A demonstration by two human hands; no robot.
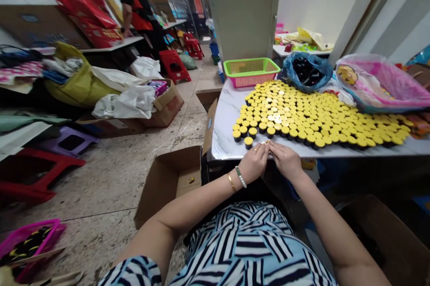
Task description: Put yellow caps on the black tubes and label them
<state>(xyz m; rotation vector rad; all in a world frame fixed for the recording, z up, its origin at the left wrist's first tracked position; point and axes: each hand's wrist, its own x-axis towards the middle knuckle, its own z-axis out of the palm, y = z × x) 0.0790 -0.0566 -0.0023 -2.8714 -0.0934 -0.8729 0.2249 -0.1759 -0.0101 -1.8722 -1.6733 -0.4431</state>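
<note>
At the table's front edge my left hand (254, 160) and my right hand (285, 158) meet, fingertips pinched together. Between them is something small with a bit of yellow; the fingers cover most of it, so its kind cannot be made out. Just beyond my hands, many small round black pieces with yellow tops (295, 111) stand packed together on the white marbled table (225, 142). One such piece (248, 142) stands slightly apart, close to my left hand.
A green and pink basket (251, 71), a blue bag of black pieces (306, 72) and a plastic-lined pink tray (386, 82) stand at the table's back. An open cardboard box (161, 178) sits on the floor at left. A person in a red apron (134, 6) stands farther off.
</note>
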